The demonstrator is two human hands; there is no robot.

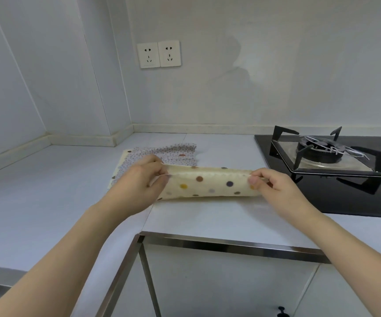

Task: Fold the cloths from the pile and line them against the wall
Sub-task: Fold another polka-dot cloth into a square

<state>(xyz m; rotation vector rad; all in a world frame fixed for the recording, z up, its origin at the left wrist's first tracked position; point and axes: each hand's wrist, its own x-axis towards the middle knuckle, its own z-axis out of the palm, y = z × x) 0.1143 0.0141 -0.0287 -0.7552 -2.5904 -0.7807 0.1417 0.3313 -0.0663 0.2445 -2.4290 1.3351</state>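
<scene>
Only the head view here, looking down at a pale kitchen countertop (36,197) that wraps round a corner.

Both hands are on a cream polka-dot cloth (210,186) sitting near the front edge of the countertop, about midway between the corner and the gas hob (335,161) on the right. The left hand (143,179) pinches the cloth's top left corner with fingers curled and thumb underneath, and the right hand (267,181) pinches the top right corner the same way. Neither is wide open; both are closed onto fabric. The upper edge is lifted off the counter and pulled taut between them, while the lower edge looks rolled over and resting on the surface, so I'd say it's mid-fold.

Just behind the left hand, further back toward the wall (207,99), lies the pile (162,152): a small-dotted greyish cloth on top with a cream edge poking out underneath. Can't tell how many are in it. Nothing is lined up along the wall's base yet as far as I can see.

Handling-wise this looks thin, light and floppy, with no stiffness at all, so it'll sag wherever it isn't held. Corners or the hemmed edge are the spots to grab, like now, keeping tension so layers line up. It shouldn't be slippery on this counter, but I'd keep it away from the hob grate.
</scene>
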